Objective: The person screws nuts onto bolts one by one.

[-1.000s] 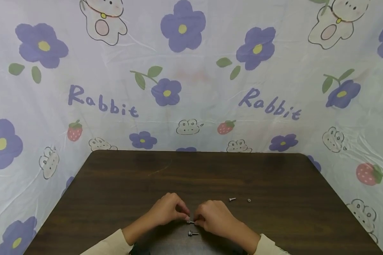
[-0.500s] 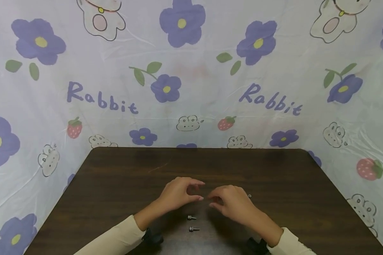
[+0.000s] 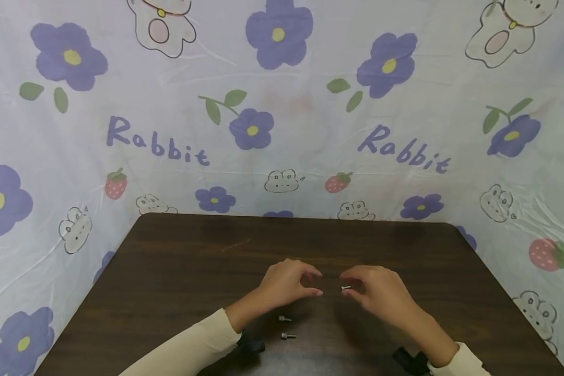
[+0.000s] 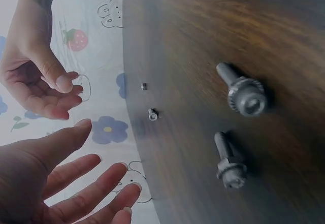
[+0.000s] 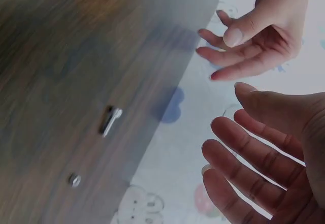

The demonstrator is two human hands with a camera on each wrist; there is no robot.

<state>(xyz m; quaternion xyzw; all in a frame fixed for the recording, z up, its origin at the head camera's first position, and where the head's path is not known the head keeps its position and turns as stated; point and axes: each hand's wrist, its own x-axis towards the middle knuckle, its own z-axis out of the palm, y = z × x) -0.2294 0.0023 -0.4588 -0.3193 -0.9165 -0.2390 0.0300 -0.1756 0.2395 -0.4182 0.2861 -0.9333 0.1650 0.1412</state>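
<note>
My left hand (image 3: 289,282) is raised over the table, thumb and fingers apart, with nothing between them. Facing it, my right hand (image 3: 380,290) is likewise relaxed and holds nothing. A loose screw (image 3: 345,288) shows past the right fingertips in the head view; the right wrist view has this screw (image 5: 111,121) lying on the wood, apart from the hand. Near it lies a small nut (image 5: 74,180), hidden behind the right hand in the head view. Closer to me are two bolts, one farther bolt (image 3: 285,318) and one nearer bolt (image 3: 288,336), each with a collar-like piece by its head.
The dark wooden table (image 3: 192,266) has rounded far corners. Behind it and along both sides hangs a white cloth (image 3: 301,141) printed with flowers and rabbits. Black devices sit at both wrists, one below the left sleeve (image 3: 251,342).
Both hands have left the farther of the two near bolts, where their fingertips met, and risen away and rightward toward the loose screw. That bolt stays on the table. The view has shifted slightly.
</note>
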